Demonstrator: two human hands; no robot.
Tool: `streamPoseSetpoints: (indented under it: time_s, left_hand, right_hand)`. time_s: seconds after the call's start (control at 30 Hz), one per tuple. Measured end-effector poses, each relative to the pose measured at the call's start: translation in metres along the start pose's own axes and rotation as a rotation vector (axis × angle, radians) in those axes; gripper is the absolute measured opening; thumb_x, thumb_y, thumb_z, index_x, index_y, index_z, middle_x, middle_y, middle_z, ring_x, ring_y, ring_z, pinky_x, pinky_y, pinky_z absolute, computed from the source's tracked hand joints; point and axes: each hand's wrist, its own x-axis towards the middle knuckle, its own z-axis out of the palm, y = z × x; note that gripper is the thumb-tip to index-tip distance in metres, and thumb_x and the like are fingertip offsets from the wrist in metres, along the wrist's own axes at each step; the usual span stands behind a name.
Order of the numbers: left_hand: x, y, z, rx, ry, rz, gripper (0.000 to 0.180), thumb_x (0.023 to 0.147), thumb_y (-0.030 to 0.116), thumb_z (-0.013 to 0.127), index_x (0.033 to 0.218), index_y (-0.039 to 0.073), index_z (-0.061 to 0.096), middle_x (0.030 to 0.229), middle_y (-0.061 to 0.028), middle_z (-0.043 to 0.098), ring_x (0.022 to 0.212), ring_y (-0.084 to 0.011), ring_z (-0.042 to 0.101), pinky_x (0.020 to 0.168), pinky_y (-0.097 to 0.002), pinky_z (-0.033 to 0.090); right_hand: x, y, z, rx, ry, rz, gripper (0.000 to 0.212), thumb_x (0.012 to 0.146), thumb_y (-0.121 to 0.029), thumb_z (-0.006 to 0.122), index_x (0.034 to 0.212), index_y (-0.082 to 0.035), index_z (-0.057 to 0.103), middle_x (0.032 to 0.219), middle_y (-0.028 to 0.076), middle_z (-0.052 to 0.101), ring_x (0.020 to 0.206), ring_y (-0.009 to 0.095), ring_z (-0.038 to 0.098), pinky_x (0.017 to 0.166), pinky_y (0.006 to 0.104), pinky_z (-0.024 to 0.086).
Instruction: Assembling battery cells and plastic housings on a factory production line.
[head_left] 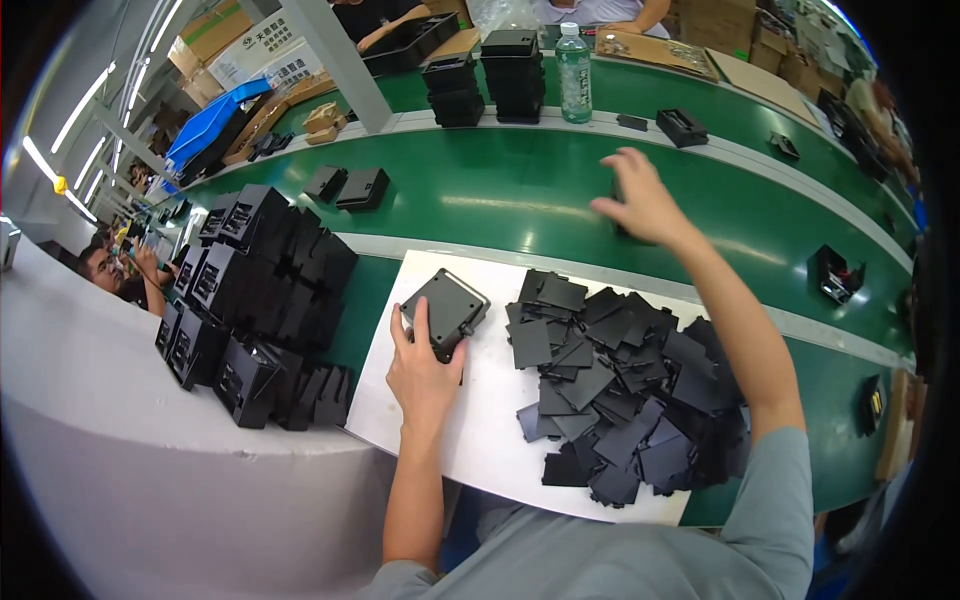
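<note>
My left hand (425, 375) grips a square black plastic box (447, 305) on a white board (405, 410). Two fingers lie along its top and the thumb presses at its near side. Over the green belt, my right hand (645, 200) is stretched out with thumb and fingers apart. A dark object (617, 190) shows partly behind that hand; most of it is hidden, so I cannot tell its kind or whether the hand touches it. A heap of thin black plastic covers (610, 385) lies on the board, right of the box.
Stacked black housings (265, 290) stand at the left beside the board. Two black boxes (362, 188) sit on the belt (480, 190). Beyond it are black stacks (513, 80) and a green-labelled bottle (575, 75). An open housing (835, 275) lies right; co-workers sit across and far left.
</note>
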Motion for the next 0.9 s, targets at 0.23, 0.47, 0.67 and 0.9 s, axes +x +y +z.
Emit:
streamPoseSetpoints:
  time_s: [0.23, 0.47, 0.67, 0.9]
  left_hand:
    - [-0.002, -0.005, -0.004, -0.259, 0.148, -0.041, 0.065, 0.077, 0.019, 0.077, 0.135, 0.008, 0.048, 0.139, -0.0163, 0.044, 0.098, -0.029, 0.063, 0.076, -0.0339, 0.054]
    - [-0.009, 0.02, -0.014, -1.52, -0.041, -0.33, 0.044, 0.094, 0.023, 0.06, 0.133, 0.006, 0.05, 0.122, -0.0099, 0.057, 0.103, -0.0151, 0.061, 0.078, -0.0224, 0.051]
    - [-0.016, 0.059, -0.024, -1.94, -0.508, -0.321, 0.044, 0.102, 0.036, 0.044, 0.134, 0.006, 0.049, 0.121, -0.0094, 0.06, 0.107, -0.0164, 0.06, 0.088, -0.0243, 0.048]
    - [-0.012, 0.084, -0.011, -1.984, -0.776, -0.386, 0.05, 0.102, 0.043, 0.039, 0.137, 0.009, 0.044, 0.128, -0.0098, 0.057, 0.113, -0.0209, 0.059, 0.089, -0.0345, 0.052]
  right_hand:
    - [-0.041, -0.14, -0.007, 0.303, -0.787, -0.27, 0.047, 0.084, -0.031, 0.071, 0.12, -0.007, 0.054, 0.12, 0.01, 0.058, 0.099, 0.028, 0.061, 0.083, 0.0374, 0.051]
    - [-0.064, -0.181, -0.032, 0.071, -0.058, -0.877, 0.044, 0.083, -0.028, 0.067, 0.123, -0.013, 0.055, 0.128, 0.006, 0.057, 0.113, 0.025, 0.057, 0.099, 0.0406, 0.044]
    - [-0.064, -0.17, -0.058, 0.036, 0.08, -1.07, 0.048, 0.08, -0.026, 0.064, 0.126, -0.017, 0.054, 0.134, 0.004, 0.053, 0.125, 0.024, 0.049, 0.111, 0.048, 0.031]
    - [-0.075, -0.153, -0.104, 0.242, -0.158, -0.839, 0.058, 0.07, -0.023, 0.072, 0.125, -0.015, 0.054, 0.136, 0.005, 0.049, 0.124, 0.026, 0.047, 0.112, 0.0479, 0.03]
